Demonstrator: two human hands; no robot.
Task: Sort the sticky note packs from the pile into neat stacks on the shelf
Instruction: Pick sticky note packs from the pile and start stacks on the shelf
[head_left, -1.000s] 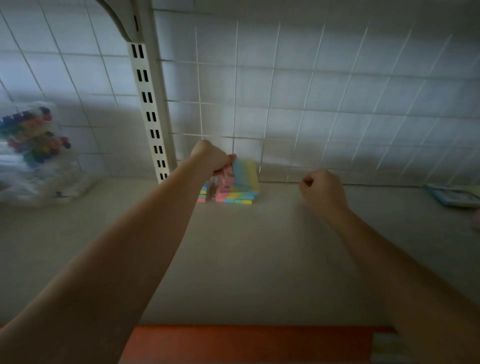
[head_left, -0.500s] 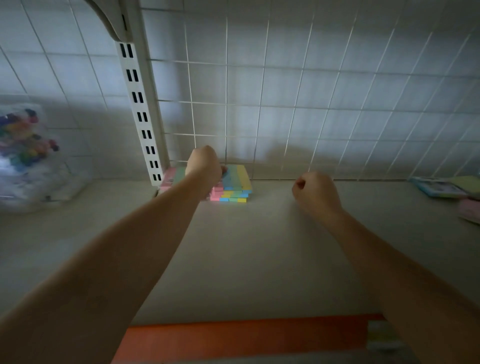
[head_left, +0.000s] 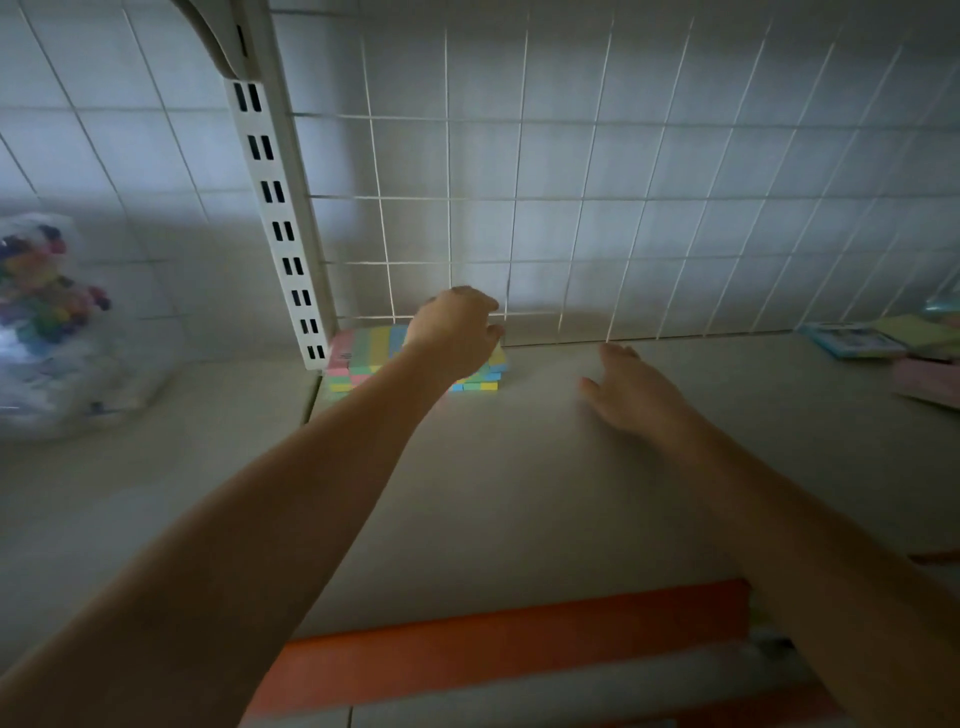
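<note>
1. Nearest the camera, an orange strip (head_left: 498, 644) ran along the front edge of the shelf (head_left: 519, 493), whose pale top lay bare through the middle.

2. Further in, the right hand (head_left: 631, 387) lay flat on the shelf with fingers straight and spread, holding nothing, well apart from any pack.

3. Beyond it to the left, the left hand (head_left: 457, 332) rested on top of a stack of packs (head_left: 363, 358), fingers bent down over its far right corner; whether they gripped the top pack or only pressed it, I could not tell. The stack sat at the back, just beside the slotted post (head_left: 275, 218) and against the wire grid (head_left: 571, 208).

4. That stack looked several packs high (edges roughly in line, though the lower ones jutted out a little on the right), so one stack seemed well begun and probably still needed squaring.

5. At the far right, loose packs (head_left: 904, 348) lay scattered and overlapping, so sorting was judged far from finished.

6. At the far left stood a clear bag of coloured bits (head_left: 52, 312), apart from the work.
</note>
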